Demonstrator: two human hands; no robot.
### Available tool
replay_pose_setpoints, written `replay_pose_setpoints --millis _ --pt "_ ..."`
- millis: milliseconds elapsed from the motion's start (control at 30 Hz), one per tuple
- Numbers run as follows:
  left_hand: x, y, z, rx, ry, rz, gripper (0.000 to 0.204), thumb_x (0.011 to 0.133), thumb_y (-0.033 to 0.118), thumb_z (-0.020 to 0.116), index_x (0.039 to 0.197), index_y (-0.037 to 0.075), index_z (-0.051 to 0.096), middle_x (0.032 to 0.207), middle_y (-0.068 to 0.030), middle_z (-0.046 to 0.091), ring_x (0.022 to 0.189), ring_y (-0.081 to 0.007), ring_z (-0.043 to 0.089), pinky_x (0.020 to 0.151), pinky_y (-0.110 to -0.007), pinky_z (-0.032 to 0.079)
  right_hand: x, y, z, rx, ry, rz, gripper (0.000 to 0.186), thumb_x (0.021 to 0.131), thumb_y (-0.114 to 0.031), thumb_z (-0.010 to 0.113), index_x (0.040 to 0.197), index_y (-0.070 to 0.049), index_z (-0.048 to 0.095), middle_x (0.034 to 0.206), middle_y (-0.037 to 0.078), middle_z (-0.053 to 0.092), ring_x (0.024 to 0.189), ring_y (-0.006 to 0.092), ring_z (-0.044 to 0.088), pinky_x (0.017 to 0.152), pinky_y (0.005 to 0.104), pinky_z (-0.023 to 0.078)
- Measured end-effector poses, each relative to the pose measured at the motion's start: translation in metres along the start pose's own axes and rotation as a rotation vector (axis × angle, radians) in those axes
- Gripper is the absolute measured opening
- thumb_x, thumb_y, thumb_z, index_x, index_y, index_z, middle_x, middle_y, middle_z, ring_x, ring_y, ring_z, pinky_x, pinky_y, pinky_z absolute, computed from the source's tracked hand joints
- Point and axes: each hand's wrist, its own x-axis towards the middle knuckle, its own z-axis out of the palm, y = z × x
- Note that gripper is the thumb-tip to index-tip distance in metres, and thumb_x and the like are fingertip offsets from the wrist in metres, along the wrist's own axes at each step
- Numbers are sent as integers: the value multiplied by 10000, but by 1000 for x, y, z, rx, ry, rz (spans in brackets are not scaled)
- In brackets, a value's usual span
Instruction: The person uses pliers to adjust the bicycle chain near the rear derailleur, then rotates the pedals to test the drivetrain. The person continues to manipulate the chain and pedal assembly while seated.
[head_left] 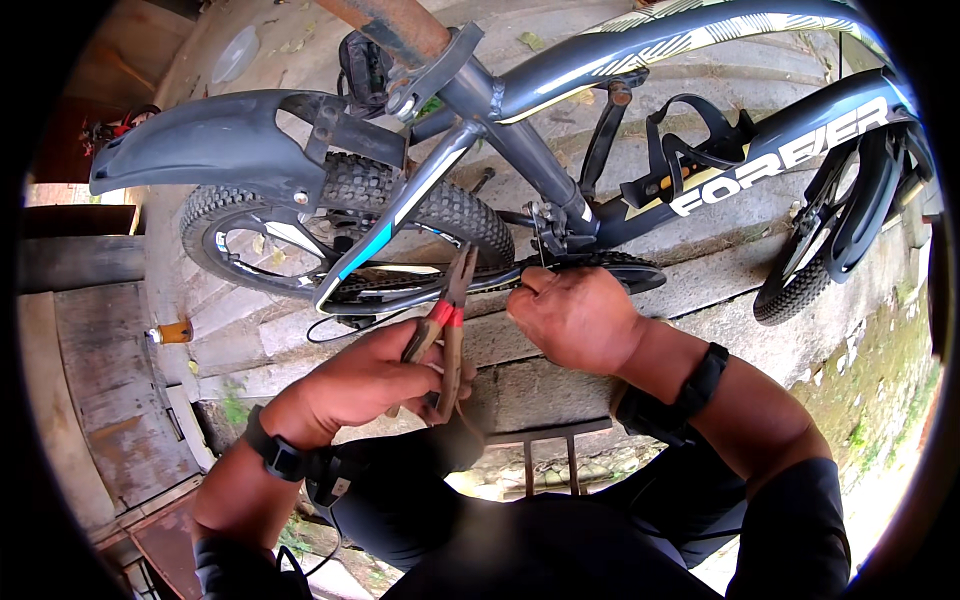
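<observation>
A pair of pliers (460, 280) with worn red-and-brown handles is held in my left hand (365, 385), its jaws pointing up beside the rear tyre (455, 210). My right hand (580, 318) is closed in a pinch just below the front derailleur (550, 230) of a dark grey bicycle (535, 165). A thin cable seems to run down from the derailleur to those fingers, but what they grip is hidden. Behind the right hand lies part of the chainring (640, 275). The chain runs left from there, along the frame's lower stay (400, 295).
A black rear mudguard (210, 140) juts out at upper left. On the down tube sits a black bottle cage (690, 140). The front wheel (800, 290) rests on the paving at right. An amber-coloured container (173, 332) lies at left, near wooden boards (110, 380).
</observation>
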Motion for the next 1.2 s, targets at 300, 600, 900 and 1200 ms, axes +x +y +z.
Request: replay_pose_setpoints --millis 300,600,900,1200 --pt "18 51 2 243 -22 0 688 828 -21 526 1506 30 418 1293 -185 650 1129 -281 693 838 -377 622 1 1 1 23 2 12 40 801 -124 620 822 -92 609 815 87 623 681 241 697 567 371 546" --pt "17 69 5 251 -44 -37 648 846 -23 519 1485 7 417 1240 -180 652 1095 -292 705 819 -386 631 1 2 1 29 -7 5 38 800 -123 621 825 -99 606 802 80 611 676 239 693 567 374 545" --pt "18 73 8 282 -82 -49 646 853 -20 527 1488 17 415 1219 -181 657 1077 -280 705 800 -382 625 2 1 -1 22 -13 -10 46 798 -126 618 838 -106 606 794 68 601 671 230 688 560 373 543" --pt "49 20 0 476 58 155 545 833 -48 526 1374 10 507 1100 -112 665 922 -211 684 756 -341 576 0 4 -1 19 3 -18 47 803 -123 612 846 -106 605 791 63 603 659 223 685 550 363 540"
